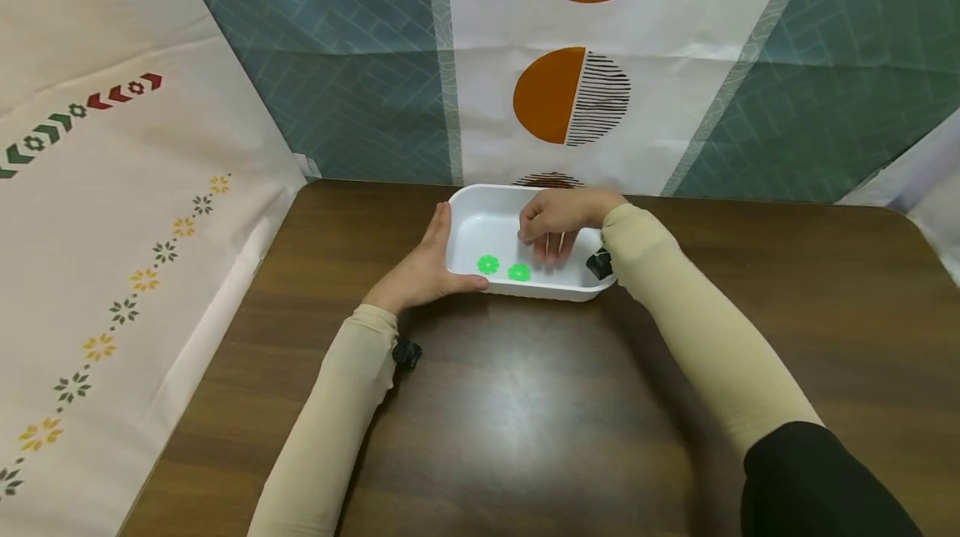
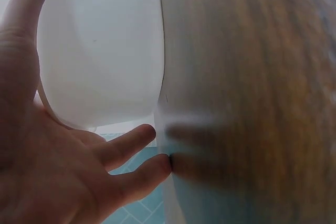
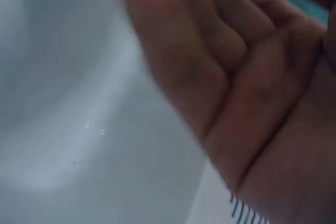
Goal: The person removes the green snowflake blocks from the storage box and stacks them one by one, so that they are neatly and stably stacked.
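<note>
A white oblong tray (image 1: pixel 529 291) stands near the back edge of the table. Two bright green, flower-like discs lie on its floor: one (image 1: pixel 488 264) on the left, another (image 1: pixel 519 272) just to the right. My left hand (image 1: pixel 426 266) steadies the tray's left end, its thumb along the front rim and its fingers beside the end wall. In the left wrist view, two of its fingers stretch past the tray. My right hand (image 1: pixel 558 222) hangs over the tray's interior, several fingers pointing down. Its thumb and index finger are close together; whether they pinch something small is hidden.
The brown wooden table (image 1: pixel 525 420) stretches in front of the tray and to both sides. Directly behind stands a patterned curtain (image 1: pixel 487 103). White cloth with printed flowers (image 1: pixel 135 212) borders the left side.
</note>
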